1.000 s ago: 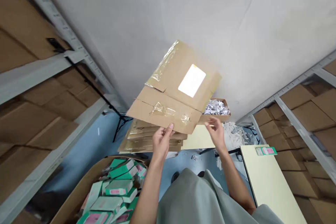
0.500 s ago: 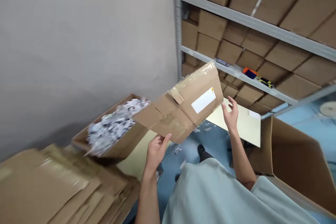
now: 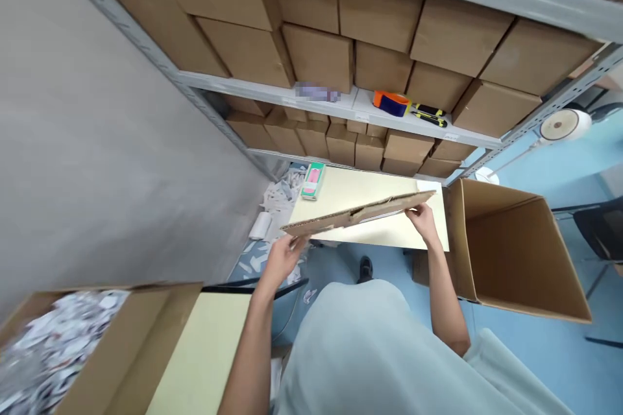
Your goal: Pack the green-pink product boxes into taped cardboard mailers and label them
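A flattened piece of cardboard (image 3: 360,213) is held up between my two hands, seen nearly edge-on. Its left end is gripped by my left hand (image 3: 285,258), the fingers partly hidden under the board. At the other end my right hand (image 3: 422,220) pinches the lower edge, close to a strip of the white label that shows. Behind and below the cardboard lies a pale yellow table (image 3: 374,181). On its far left corner rests a green and white package (image 3: 313,180) with something pink in it.
A metal shelf (image 3: 243,86) full of brown boxes stands ahead, carrying an orange and blue tape dispenser (image 3: 392,104) and yellow-black cutters (image 3: 429,115). An open carton (image 3: 525,253) is at right. At lower left sits a box of white scraps (image 3: 160,331). Paper litter (image 3: 280,198) covers the floor by the wall.
My view has swung right toward the shelf and table. The cardboard has tipped from showing its labelled face to nearly edge-on, and my right hand has closed on its right end.
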{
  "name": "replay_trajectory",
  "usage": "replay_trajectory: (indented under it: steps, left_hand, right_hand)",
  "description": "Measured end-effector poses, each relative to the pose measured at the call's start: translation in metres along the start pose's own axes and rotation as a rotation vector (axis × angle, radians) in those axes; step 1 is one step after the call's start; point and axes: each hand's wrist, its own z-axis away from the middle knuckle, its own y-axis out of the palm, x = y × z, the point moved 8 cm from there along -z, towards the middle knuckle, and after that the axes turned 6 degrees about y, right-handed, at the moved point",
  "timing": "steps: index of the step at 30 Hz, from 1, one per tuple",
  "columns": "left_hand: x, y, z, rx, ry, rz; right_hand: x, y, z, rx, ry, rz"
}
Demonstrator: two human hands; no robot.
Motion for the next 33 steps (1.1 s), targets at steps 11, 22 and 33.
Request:
replay_trajectory:
  steps: [11,22,33]
  left_hand:
    - [0.094,0.111,-0.145,0.169,-0.169,-0.341]
    - [0.106,0.146,-0.199,0.308,-0.165,-0.018]
    - [0.035,0.127,-0.174,0.259,-0.130,-0.108]
  right_hand:
    - [-0.110,-0.006,-0.030,-0.131,0.372,0.111]
    - [-0.095,0.034,-0.012,-0.183,0.400,0.107]
    - [-0.016,-0.030,-0.005,0.017,0.377,0.403]
